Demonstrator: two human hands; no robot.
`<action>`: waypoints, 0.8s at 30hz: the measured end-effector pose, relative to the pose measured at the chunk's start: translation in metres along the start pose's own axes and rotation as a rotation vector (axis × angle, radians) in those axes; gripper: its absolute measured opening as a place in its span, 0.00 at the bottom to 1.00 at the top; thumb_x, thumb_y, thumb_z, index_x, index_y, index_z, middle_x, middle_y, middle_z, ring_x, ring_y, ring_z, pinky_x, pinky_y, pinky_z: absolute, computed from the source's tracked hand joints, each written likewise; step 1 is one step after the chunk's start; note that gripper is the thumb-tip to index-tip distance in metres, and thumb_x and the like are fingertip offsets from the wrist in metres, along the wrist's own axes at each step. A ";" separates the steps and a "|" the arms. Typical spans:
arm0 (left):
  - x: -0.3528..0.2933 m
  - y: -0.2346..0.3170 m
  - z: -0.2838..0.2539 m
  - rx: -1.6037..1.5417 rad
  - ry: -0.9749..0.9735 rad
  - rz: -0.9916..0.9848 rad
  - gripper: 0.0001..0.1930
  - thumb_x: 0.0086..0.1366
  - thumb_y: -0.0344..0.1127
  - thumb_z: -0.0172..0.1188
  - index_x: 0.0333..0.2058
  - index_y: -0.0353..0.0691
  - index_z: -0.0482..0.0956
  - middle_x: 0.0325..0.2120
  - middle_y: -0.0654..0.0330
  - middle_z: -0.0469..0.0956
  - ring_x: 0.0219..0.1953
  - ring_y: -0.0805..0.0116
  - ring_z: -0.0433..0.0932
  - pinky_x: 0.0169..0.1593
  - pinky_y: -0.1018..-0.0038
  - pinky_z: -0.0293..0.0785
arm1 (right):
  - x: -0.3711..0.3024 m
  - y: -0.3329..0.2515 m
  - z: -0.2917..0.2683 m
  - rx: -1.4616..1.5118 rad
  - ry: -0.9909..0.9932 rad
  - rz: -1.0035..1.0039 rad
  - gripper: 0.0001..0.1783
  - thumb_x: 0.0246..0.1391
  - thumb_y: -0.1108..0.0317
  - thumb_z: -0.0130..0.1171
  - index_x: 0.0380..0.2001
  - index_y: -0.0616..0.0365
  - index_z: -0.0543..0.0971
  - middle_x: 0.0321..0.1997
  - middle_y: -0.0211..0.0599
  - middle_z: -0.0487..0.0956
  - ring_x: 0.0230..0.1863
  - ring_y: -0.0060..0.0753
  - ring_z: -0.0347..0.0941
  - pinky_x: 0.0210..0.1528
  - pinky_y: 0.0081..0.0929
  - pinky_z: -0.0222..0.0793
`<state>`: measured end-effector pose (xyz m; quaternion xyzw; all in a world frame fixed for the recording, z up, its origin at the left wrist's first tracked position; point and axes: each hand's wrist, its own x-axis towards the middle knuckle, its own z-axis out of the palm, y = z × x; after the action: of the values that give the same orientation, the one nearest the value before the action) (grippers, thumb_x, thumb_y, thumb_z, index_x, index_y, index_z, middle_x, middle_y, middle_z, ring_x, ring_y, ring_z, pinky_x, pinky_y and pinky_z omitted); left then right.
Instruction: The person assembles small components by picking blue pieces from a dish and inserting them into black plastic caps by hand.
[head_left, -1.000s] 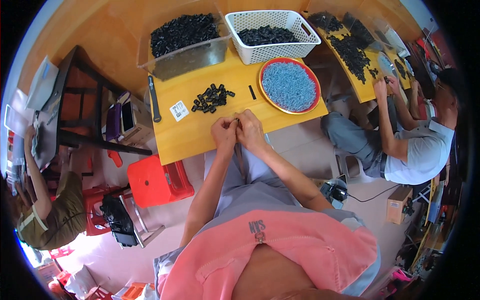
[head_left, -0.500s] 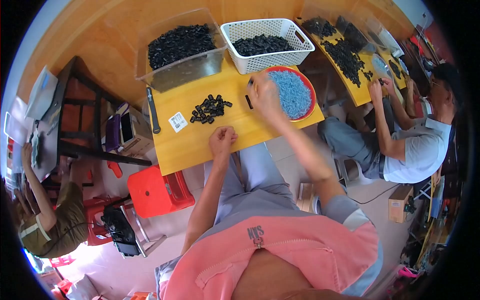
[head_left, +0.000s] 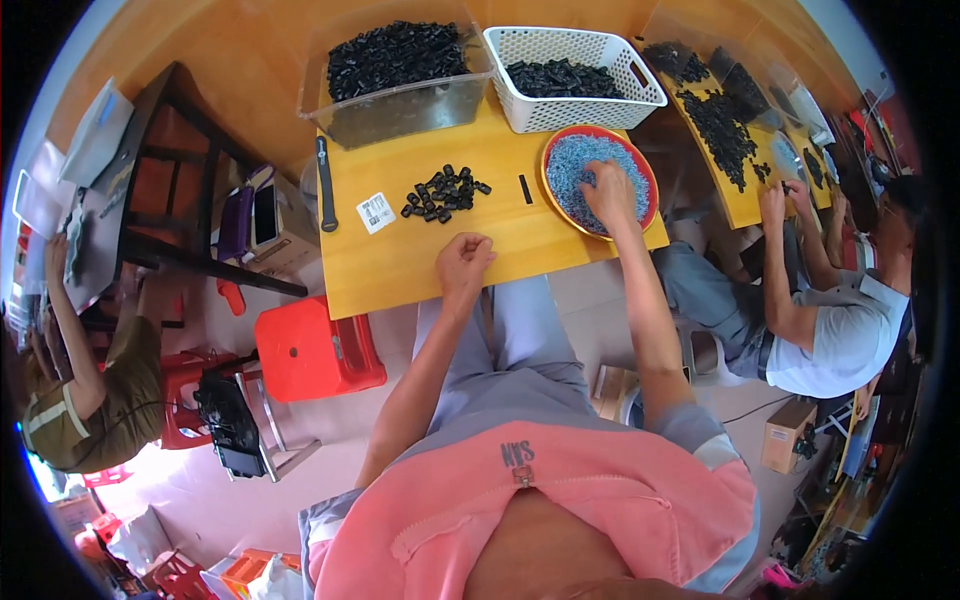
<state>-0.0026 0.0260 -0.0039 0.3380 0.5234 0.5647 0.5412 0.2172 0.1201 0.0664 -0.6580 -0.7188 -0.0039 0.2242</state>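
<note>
My right hand (head_left: 610, 197) reaches into a round red bowl (head_left: 650, 207) with a yellow outer rim. Small light-blue pieces (head_left: 578, 158) fill the bowl. The fingers point down and pinch together among the pieces; what lies between them is too small to make out. Over the table's front edge, my left hand (head_left: 464, 268) is closed with curled fingers, and anything inside it is hidden. Between the hands and farther back lies a loose pile of short black cylindrical parts (head_left: 440, 195). A thin black strip (head_left: 525, 189) lies left of the bowl.
A clear bin (head_left: 400, 120) and a white perforated basket (head_left: 580, 112), both holding black parts, stand along the back of the yellow table (head_left: 400, 275). A white label (head_left: 376, 213) and a black strap-like tool (head_left: 326, 185) lie left. A red stool (head_left: 315, 350) stands below; co-workers sit at both sides.
My right hand has moved from beside the bowl down into the blue pieces. My left hand stays closed at the table's front edge. The whole view has shifted slightly.
</note>
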 end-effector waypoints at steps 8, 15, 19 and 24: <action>-0.003 0.002 0.002 0.040 0.004 0.031 0.05 0.55 0.28 0.55 0.29 0.32 0.73 0.23 0.62 0.74 0.25 0.74 0.76 0.28 0.83 0.72 | -0.009 0.012 0.009 0.098 -0.026 0.027 0.09 0.34 0.75 0.63 0.24 0.61 0.74 0.30 0.45 0.72 0.34 0.47 0.71 0.36 0.37 0.67; 0.022 0.027 -0.013 0.217 0.058 0.207 0.04 0.55 0.27 0.54 0.30 0.32 0.74 0.23 0.62 0.74 0.23 0.75 0.74 0.26 0.82 0.72 | -0.007 0.024 -0.001 0.680 -0.080 0.291 0.07 0.36 0.79 0.61 0.22 0.63 0.74 0.17 0.34 0.74 0.20 0.24 0.71 0.23 0.20 0.66; 0.051 0.034 -0.016 0.435 0.054 0.397 0.04 0.54 0.25 0.54 0.28 0.31 0.74 0.21 0.62 0.75 0.21 0.76 0.74 0.26 0.83 0.70 | -0.008 0.032 0.004 0.978 -0.079 0.353 0.06 0.37 0.81 0.60 0.22 0.63 0.74 0.18 0.27 0.73 0.20 0.17 0.69 0.20 0.15 0.65; 0.067 0.039 -0.020 0.531 0.071 0.471 0.03 0.52 0.23 0.55 0.28 0.32 0.75 0.20 0.62 0.75 0.20 0.78 0.72 0.25 0.84 0.68 | -0.010 0.027 -0.005 1.169 -0.085 0.467 0.04 0.42 0.74 0.60 0.22 0.60 0.74 0.17 0.24 0.72 0.18 0.15 0.66 0.18 0.13 0.62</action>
<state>-0.0441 0.0917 0.0167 0.5586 0.5779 0.5297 0.2711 0.2452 0.1133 0.0598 -0.5659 -0.4479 0.4649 0.5129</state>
